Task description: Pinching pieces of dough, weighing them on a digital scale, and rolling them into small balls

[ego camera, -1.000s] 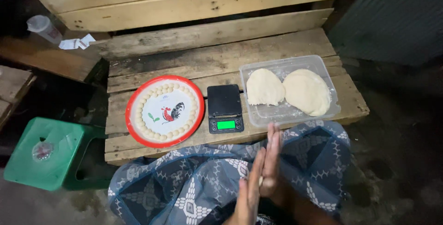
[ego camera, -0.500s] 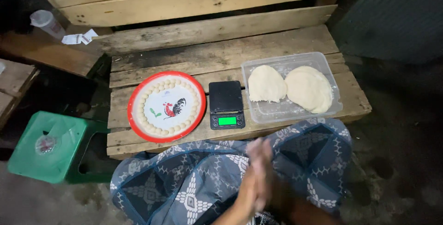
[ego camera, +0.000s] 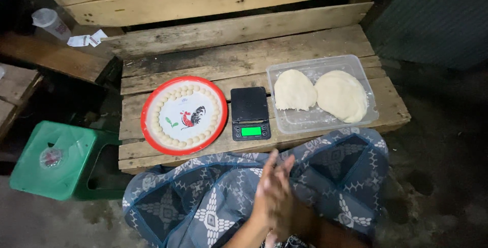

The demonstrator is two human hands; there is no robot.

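Pressing my left hand [ego camera: 272,197] flat against my right hand [ego camera: 291,208], I hold nothing between them, over my patterned cloth [ego camera: 203,197]. Just ahead on the wooden bench [ego camera: 244,44] sits a small scale [ego camera: 249,113], between a red plate [ego camera: 184,114] and a dough tub [ego camera: 321,94].

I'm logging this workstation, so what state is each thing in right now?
Left hand: pressed palm to palm against the right.
Right hand: mostly hidden behind the left.
Scale: on, green display lit, nothing on it.
Plate: ringed with small dough balls.
Plastic container: uncovered, holds two dough lumps.
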